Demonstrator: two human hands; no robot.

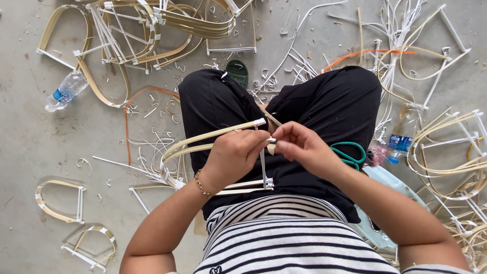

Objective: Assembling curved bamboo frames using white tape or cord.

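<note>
1. The person sits on a grey concrete floor (30,137) with black trousers (324,101) across the lap; the bent cane frame (203,144) lies over the lap and serves as the landmark for all places below.
2. The cane frame is a curved loop of pale strips with a white strip (264,162) running upright across its open end.
3. The left hand (231,157) is closed around the frame's upper strips, just left of the white strip. A gold bracelet (202,184) sits on its wrist.
4. The right hand (302,147) pinches the top end of the white strip between thumb and fingertips, touching the frame's upper corner.
5. Green-handled scissors (350,155) lie on the lap, just right of the frame, partly behind the right wrist.
6. A clear plastic bottle with a blue label (66,91) lies on its side, well apart from the frame, to its upper left.
7. A second bottle with a blue label (401,142) lies to the right of the frame, beyond the scissors.
8. Finished cane frames (61,200) lie on the floor to the lower left of the landmark frame; a stack of them (152,30) lies above it.
9. A dark green sandal (237,72) shows above the frame, between the knees.
</note>
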